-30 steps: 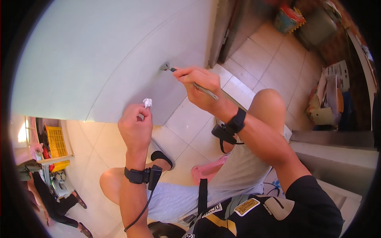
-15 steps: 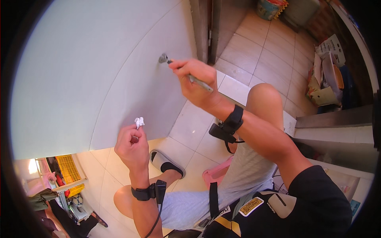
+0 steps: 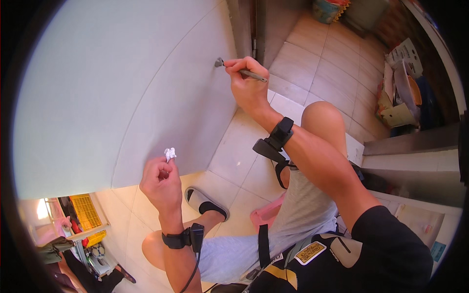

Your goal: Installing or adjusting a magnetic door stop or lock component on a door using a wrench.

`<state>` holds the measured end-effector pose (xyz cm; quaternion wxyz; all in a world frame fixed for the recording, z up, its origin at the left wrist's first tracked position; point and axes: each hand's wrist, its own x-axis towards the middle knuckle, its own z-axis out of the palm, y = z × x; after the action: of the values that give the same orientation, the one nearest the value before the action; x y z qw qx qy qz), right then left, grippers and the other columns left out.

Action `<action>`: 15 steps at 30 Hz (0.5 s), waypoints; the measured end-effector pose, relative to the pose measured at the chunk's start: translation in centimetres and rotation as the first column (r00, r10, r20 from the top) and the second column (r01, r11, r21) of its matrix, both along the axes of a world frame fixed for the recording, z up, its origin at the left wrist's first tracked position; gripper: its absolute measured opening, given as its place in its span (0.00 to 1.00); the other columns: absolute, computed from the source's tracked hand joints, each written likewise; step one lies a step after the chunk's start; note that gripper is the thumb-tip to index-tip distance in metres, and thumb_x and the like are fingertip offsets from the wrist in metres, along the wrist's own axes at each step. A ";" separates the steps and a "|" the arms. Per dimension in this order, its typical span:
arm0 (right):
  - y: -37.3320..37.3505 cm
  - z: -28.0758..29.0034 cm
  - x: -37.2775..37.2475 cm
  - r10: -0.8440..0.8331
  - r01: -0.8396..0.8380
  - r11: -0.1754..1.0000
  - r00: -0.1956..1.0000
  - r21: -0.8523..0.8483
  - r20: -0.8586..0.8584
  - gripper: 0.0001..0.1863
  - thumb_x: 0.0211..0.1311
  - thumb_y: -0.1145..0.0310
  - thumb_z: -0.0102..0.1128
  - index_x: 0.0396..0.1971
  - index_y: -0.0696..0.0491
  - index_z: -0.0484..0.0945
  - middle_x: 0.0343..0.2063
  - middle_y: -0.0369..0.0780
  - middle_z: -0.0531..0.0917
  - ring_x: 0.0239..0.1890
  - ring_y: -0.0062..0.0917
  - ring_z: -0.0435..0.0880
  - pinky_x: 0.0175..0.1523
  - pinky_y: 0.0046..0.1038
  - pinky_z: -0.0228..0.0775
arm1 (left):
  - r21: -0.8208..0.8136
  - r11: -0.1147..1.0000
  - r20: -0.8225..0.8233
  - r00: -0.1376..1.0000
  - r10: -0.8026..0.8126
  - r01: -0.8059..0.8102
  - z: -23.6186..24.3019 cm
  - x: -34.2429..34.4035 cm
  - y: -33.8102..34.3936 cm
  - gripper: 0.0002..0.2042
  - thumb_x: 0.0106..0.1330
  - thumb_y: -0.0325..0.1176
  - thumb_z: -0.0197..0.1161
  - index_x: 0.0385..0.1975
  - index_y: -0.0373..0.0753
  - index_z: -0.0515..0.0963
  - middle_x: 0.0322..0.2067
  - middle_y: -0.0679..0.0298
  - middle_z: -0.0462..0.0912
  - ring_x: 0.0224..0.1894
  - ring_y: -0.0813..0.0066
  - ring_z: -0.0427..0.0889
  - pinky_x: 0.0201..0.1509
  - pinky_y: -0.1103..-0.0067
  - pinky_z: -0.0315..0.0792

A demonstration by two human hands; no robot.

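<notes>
Pale panel, crossed by one long curved line, is filling the upper left of the head view, with cream floor tiles spreading below and beside it. Right hand is gripping a slim grey tool between thumb and fingers, its small head sitting at the panel, contact remaining unclear. Left hand is pinching a crumpled white wad at the fingertips, near the panel's lower part; a yellow basket is occupying the lower left.
</notes>
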<state>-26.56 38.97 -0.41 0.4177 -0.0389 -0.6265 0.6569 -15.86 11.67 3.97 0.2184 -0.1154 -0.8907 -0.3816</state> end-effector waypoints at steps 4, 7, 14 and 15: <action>1.8 -0.1 -1.0 -0.007 0.009 1.000 0.992 0.018 -0.129 0.07 0.58 0.88 0.59 0.27 0.60 0.78 0.34 0.44 0.91 0.36 0.24 0.90 0.42 0.26 0.81 | 0.043 0.999 -0.045 0.999 0.002 0.000 -0.1 0.0 0.2 0.11 0.63 0.17 0.73 0.24 0.34 0.75 0.33 0.67 0.85 0.23 0.88 0.72 0.27 0.86 0.67; 2.4 -2.0 -1.2 0.017 -0.008 0.999 0.978 -0.046 0.207 0.05 0.60 0.85 0.59 0.28 0.60 0.78 0.34 0.45 0.91 0.36 0.24 0.89 0.43 0.26 0.81 | 0.022 1.000 -0.081 0.996 0.022 -0.020 -0.1 -0.4 0.5 0.11 0.60 0.15 0.73 0.24 0.34 0.75 0.33 0.63 0.86 0.21 0.80 0.73 0.24 0.82 0.68; 3.3 1.2 -2.5 -0.059 0.063 0.997 0.993 -0.036 0.103 0.04 0.61 0.83 0.60 0.27 0.59 0.77 0.34 0.45 0.92 0.34 0.25 0.89 0.42 0.27 0.81 | -0.073 0.996 -0.157 0.987 0.041 -0.053 -0.9 -1.1 1.0 0.10 0.60 0.16 0.71 0.25 0.35 0.76 0.30 0.63 0.83 0.20 0.76 0.71 0.24 0.80 0.68; 3.5 1.2 -2.9 -0.100 0.105 0.994 0.987 -0.032 0.129 0.04 0.61 0.82 0.61 0.28 0.59 0.77 0.34 0.45 0.92 0.33 0.25 0.89 0.41 0.28 0.81 | -0.090 0.994 -0.136 0.990 0.042 -0.055 -1.3 -1.2 0.9 0.09 0.59 0.17 0.70 0.25 0.36 0.76 0.28 0.64 0.82 0.20 0.76 0.71 0.25 0.79 0.67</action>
<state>-29.43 42.43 0.75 0.4095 -0.1210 -0.6360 0.6428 -17.03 12.57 2.66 0.2812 -0.1292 -0.8934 -0.3256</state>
